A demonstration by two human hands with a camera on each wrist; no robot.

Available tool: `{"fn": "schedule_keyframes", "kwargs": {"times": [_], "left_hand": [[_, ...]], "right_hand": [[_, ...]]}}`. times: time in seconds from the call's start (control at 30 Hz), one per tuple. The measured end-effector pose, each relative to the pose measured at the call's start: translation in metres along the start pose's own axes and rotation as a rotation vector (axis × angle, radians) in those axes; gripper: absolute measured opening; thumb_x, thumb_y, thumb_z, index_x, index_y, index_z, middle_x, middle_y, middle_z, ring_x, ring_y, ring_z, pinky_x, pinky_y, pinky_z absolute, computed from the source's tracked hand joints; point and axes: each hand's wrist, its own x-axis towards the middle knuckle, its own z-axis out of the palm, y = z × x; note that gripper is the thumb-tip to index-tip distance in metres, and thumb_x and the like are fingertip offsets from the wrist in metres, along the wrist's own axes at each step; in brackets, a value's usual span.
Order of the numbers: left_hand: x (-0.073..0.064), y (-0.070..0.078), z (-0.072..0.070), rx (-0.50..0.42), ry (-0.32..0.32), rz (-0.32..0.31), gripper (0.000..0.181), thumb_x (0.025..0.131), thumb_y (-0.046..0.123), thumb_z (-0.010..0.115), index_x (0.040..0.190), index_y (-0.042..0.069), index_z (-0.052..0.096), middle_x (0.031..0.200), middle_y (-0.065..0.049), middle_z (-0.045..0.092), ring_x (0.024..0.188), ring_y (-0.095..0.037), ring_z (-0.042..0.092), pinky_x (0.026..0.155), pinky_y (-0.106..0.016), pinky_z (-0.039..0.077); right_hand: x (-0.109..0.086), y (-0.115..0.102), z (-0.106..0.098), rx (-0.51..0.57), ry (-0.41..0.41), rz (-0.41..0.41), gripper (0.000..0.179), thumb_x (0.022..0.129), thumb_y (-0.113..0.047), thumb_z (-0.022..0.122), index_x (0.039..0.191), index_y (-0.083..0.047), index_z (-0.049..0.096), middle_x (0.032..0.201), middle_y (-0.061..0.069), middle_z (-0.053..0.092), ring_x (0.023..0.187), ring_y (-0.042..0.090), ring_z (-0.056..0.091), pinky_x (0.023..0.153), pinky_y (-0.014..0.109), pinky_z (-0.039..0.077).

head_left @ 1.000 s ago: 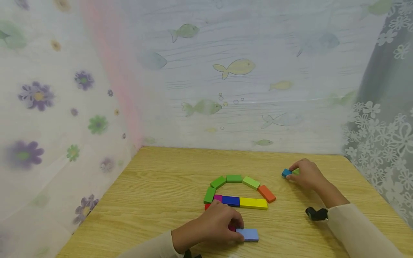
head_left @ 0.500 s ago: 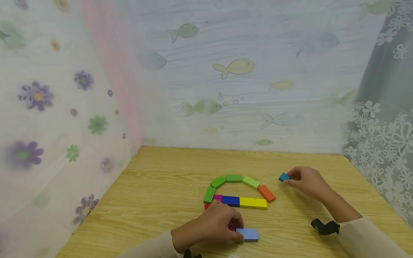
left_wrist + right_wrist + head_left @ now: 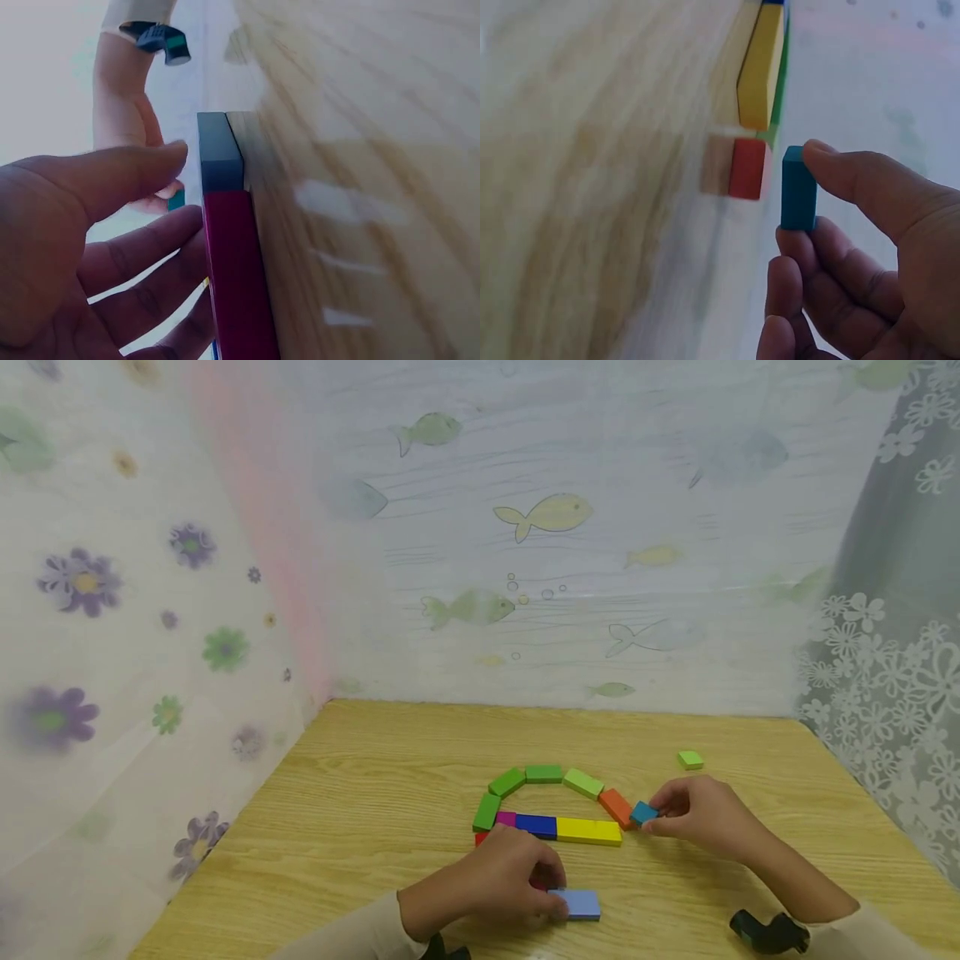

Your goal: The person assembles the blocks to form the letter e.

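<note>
My right hand (image 3: 708,818) pinches a small blue toy block (image 3: 643,813) between thumb and fingers. It is right at the orange block (image 3: 617,808), the right end of a curved row; the right wrist view shows the blue block (image 3: 799,189) upright in the fingertips. My left hand (image 3: 510,877) lies over a light blue block (image 3: 581,904) and a magenta block (image 3: 238,277) set end to end on the table. In the left wrist view a thin gap separates the thumb (image 3: 161,166) from the light blue block, and the fingertips reach the blocks' far edge.
Several green blocks (image 3: 543,774) form the arch. Inside its base run a yellow block (image 3: 588,832), a dark blue block (image 3: 536,827) and a pink one (image 3: 506,819). A red block (image 3: 481,839) is partly hidden by the left hand. One lime block (image 3: 691,760) lies at the right.
My right hand has brought the blue block left and nearer, from beside the lime block to the orange one. The lime block is uncovered now. The left hand has stayed put.
</note>
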Motion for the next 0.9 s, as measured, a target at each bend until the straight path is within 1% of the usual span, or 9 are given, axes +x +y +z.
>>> {"fn": "schedule_keyframes", "kwargs": {"times": [0.07, 0.13, 0.27, 0.4, 0.53, 0.7, 0.9], "left_hand": [[0.001, 0.0, -0.001, -0.001, 0.005, -0.004, 0.016, 0.089, 0.047, 0.08, 0.095, 0.032, 0.077, 0.078, 0.029, 0.064, 0.074, 0.01, 0.057, 0.079, -0.019, 0.042], [0.003, 0.0, 0.0, 0.017, 0.013, -0.007, 0.015, 0.09, 0.047, 0.079, 0.095, 0.033, 0.077, 0.078, 0.03, 0.064, 0.075, 0.01, 0.056, 0.08, -0.019, 0.041], [0.007, 0.001, 0.001, 0.029, 0.012, -0.021, 0.011, 0.091, 0.046, 0.078, 0.091, 0.036, 0.077, 0.076, 0.03, 0.062, 0.074, 0.009, 0.055, 0.08, -0.021, 0.04], [0.01, 0.002, 0.002, -0.011, 0.001, -0.061, 0.008, 0.091, 0.042, 0.08, 0.086, 0.036, 0.076, 0.075, 0.029, 0.063, 0.076, 0.01, 0.056, 0.083, -0.026, 0.038], [0.012, 0.003, 0.002, -0.058, -0.011, -0.09, 0.009, 0.09, 0.039, 0.081, 0.084, 0.034, 0.076, 0.074, 0.027, 0.064, 0.074, 0.008, 0.057, 0.079, -0.023, 0.04], [0.014, 0.005, 0.001, -0.075, -0.019, -0.089, 0.008, 0.089, 0.035, 0.083, 0.084, 0.033, 0.077, 0.074, 0.025, 0.065, 0.073, 0.006, 0.058, 0.074, -0.019, 0.042], [0.016, 0.006, 0.0, -0.099, -0.032, -0.092, 0.009, 0.088, 0.033, 0.084, 0.083, 0.03, 0.077, 0.074, 0.023, 0.065, 0.073, 0.004, 0.057, 0.072, -0.018, 0.044]], "right_hand": [[-0.004, -0.003, 0.003, 0.023, -0.021, -0.009, 0.032, 0.081, -0.035, 0.089, 0.099, -0.012, 0.076, 0.089, -0.002, 0.072, 0.082, 0.015, 0.066, 0.067, 0.026, 0.056], [-0.007, -0.005, 0.006, 0.046, -0.045, -0.009, 0.032, 0.08, -0.034, 0.09, 0.097, -0.012, 0.075, 0.088, -0.001, 0.071, 0.08, 0.016, 0.066, 0.067, 0.026, 0.056], [-0.013, -0.009, 0.014, 0.077, -0.109, -0.008, 0.03, 0.079, -0.032, 0.091, 0.093, -0.011, 0.074, 0.086, 0.0, 0.07, 0.078, 0.017, 0.065, 0.066, 0.027, 0.055], [-0.018, -0.012, 0.022, 0.084, -0.157, -0.023, 0.03, 0.078, -0.033, 0.091, 0.089, -0.012, 0.073, 0.084, -0.001, 0.07, 0.076, 0.015, 0.065, 0.066, 0.026, 0.054], [-0.021, -0.016, 0.031, 0.075, -0.185, -0.054, 0.03, 0.076, -0.036, 0.093, 0.086, -0.016, 0.073, 0.082, -0.005, 0.07, 0.073, 0.011, 0.063, 0.066, 0.025, 0.053], [-0.026, -0.022, 0.038, 0.097, -0.207, -0.066, 0.03, 0.073, -0.036, 0.094, 0.083, -0.017, 0.073, 0.08, -0.005, 0.069, 0.071, 0.009, 0.061, 0.065, 0.023, 0.051], [-0.029, -0.028, 0.042, 0.131, -0.244, -0.069, 0.028, 0.073, -0.033, 0.094, 0.083, -0.017, 0.074, 0.079, -0.004, 0.069, 0.071, 0.01, 0.06, 0.063, 0.024, 0.051]]}}
